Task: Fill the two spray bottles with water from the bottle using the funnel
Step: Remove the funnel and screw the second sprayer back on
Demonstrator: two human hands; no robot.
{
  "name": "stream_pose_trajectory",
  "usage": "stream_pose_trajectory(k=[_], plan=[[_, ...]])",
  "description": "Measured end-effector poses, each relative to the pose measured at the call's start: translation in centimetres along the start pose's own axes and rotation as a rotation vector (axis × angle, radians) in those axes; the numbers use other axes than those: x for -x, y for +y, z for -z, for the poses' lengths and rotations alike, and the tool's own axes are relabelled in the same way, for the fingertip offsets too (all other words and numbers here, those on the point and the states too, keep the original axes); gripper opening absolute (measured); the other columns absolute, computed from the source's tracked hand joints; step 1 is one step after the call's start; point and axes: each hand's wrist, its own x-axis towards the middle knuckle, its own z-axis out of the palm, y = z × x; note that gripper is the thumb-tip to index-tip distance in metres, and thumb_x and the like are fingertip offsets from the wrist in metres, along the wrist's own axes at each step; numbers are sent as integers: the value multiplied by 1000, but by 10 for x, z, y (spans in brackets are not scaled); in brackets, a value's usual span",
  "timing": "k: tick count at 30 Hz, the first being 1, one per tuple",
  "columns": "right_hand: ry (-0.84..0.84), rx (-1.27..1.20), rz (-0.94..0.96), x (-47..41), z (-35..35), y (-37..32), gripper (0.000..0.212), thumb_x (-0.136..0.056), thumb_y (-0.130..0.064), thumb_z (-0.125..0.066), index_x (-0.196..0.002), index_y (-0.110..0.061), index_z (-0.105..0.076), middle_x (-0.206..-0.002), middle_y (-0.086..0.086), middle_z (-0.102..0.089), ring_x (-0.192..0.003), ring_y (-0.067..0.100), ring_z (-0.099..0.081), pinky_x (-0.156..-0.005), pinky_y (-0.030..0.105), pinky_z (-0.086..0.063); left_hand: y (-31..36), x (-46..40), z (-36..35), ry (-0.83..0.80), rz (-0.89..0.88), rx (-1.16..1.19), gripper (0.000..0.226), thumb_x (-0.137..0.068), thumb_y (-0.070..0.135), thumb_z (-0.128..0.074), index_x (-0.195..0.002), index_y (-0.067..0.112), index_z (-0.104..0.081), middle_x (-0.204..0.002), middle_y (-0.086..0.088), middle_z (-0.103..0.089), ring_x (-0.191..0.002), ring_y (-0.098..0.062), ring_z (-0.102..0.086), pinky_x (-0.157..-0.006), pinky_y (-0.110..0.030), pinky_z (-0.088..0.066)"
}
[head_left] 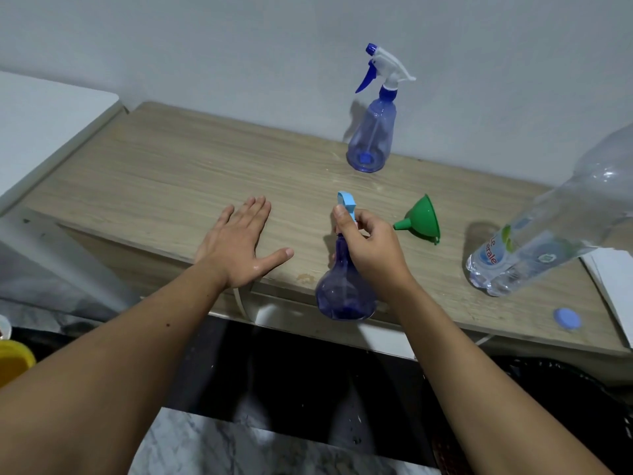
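The right hand (pixel 368 245) pinches the near spray bottle (pixel 344 289) by its stiff trigger head, the likely best hold on light, slippery plastic, while the left hand (pixel 239 241) rests flat, fingers released, on the desk (pixel 164 173).

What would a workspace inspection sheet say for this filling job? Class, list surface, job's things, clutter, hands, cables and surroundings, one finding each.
Surface: wooden table, a small stain near the front edge.
Job's things: far spray bottle upright, head on; near spray bottle at the front edge; green funnel on its side; water bottle upright, its blue cap off beside it.
Clutter: white paper at the right edge.
Hands: left hand flat on the table; right hand grips the near bottle's spray head.
Cables: nothing seen.
Surroundings: grey wall; yellow object lower left.
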Motion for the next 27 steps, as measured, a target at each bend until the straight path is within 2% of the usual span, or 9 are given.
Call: stream_pose_trajectory(k=[4, 6, 8, 12, 14, 19, 23, 25, 27], plan=[[2, 21, -9, 0, 3, 0, 61, -82, -83, -56, -81, -23, -68, -63, 4, -59, -71, 44, -69, -77, 61, -59, -1, 0, 0, 5, 1, 11, 119, -84, 96, -13, -173, 18, -2, -181, 2, 2, -166, -10, 8, -135, -42, 4], [-9, 51, -11, 0, 5, 0, 67, -86, -80, -55, -82, -15, -68, -63, 4, -57, -64, 33, -64, -73, 54, -57, 0, 0, 0, 2, 1, 10, 118, -85, 96, -13, -173, 19, -2, -181, 2, 3, -166, -9, 9, -135, -42, 5], [-12, 86, -3, 1, 6, -1, 59, -94, -72, -56, -82, -16, -68, -63, -1, -59, -62, 16, -57, -69, 45, -52, 0, 0, -1, 7, -1, 12, 117, -85, 96, -14, -173, 19, -2, -181, 2, 3, -166, -9, 9, -135, -42, 4], [-4, 94, 25, 3, 6, -3, 60, -101, -62, -55, -80, -7, -58, -78, 18, -68, -65, 15, -54, -67, 42, -49, -1, -1, -1, 14, -4, 13, 117, -86, 95, -16, -173, 18, -3, -181, 2, 2, -166, -10, 8, -135, -42, 4], [-2, 104, 31, 4, 5, -4, 55, -103, -58, -54, -82, -8, -59, -81, 12, -72, -66, 11, -58, -70, 41, -50, -2, 0, -1, 14, -5, 16, 116, -87, 95, -16, -173, 18, -3, -181, 2, 2, -166, -9, 9, -135, -42, 4], [-3, 100, 43, 2, 5, -4, 41, -100, -63, -56, -83, -27, -65, -83, 5, -75, -70, 12, -63, -70, 34, -50, -1, 0, -1, 16, -4, 27, 116, -87, 95, -17, -173, 19, -3, -181, 2, 1, -166, -9, 9, -135, -41, 4], [1, 38, 45, 0, 7, -11, 32, -99, -60, -60, -83, -32, -62, -76, -8, -67, -60, -1, -58, -68, 25, -43, -1, 0, 0, 11, 1, 31, 118, -85, 97, -14, -173, 19, -3, -181, 3, 2, -166, -9, 9, -135, -41, 5], [10, -3, 55, 0, 9, -14, 25, -99, -56, -65, -95, -31, -66, -82, -12, -65, -56, -2, -57, -67, 21, -42, -1, 0, 0, 13, 0, 37, 118, -85, 96, -15, -173, 19, -4, -181, 3, 3, -166, -9, 10, -135, -41, 6], [25, -21, 68, 0, 11, -15, 32, -97, -55, -68, -112, -27, -69, -96, -11, -69, -54, -1, -56, -63, 19, -43, -1, 0, 0, 14, -1, 38, 117, -85, 96, -16, -173, 19, -4, -181, 3, 3, -166, -8, 10, -135, -40, 6]])
